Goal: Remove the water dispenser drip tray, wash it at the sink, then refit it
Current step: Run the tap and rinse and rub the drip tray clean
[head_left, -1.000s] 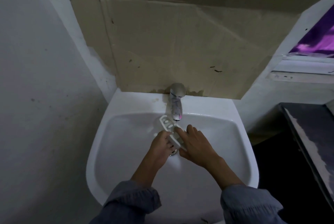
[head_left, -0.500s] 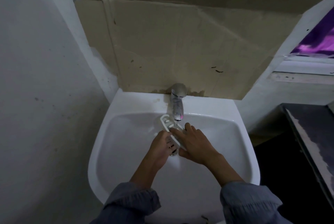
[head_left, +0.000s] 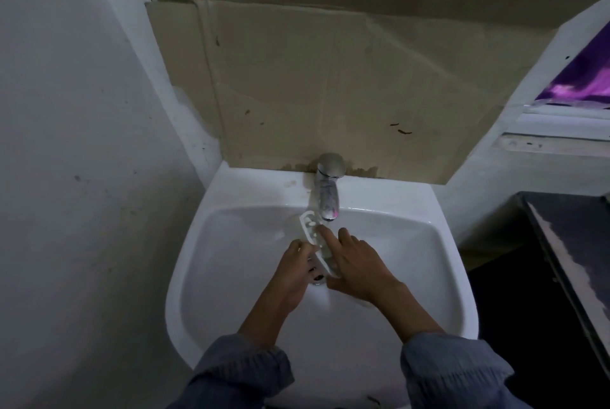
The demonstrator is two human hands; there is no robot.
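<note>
A small white slotted drip tray [head_left: 310, 225] is held tilted over the white sink [head_left: 231, 276], just below the chrome tap [head_left: 327, 197]. My left hand [head_left: 295, 265] grips its near end from the left, fingers curled round the edge. Over the tray's top face lies my right hand [head_left: 355, 263], with its straight fingers pressing on the slots. The drain [head_left: 317, 280] shows between both hands. Whether water runs from the spout I cannot tell.
Brown cardboard [head_left: 330, 85] covers the wall behind the sink. A white wall [head_left: 82, 144] closes the left side. A dark counter [head_left: 567, 243] stands to the right, below a ledge with purple cloth [head_left: 581, 78].
My right hand's fingers have slid a little up along the tray toward the tap. The left hand keeps its grip. The view has shifted slightly.
</note>
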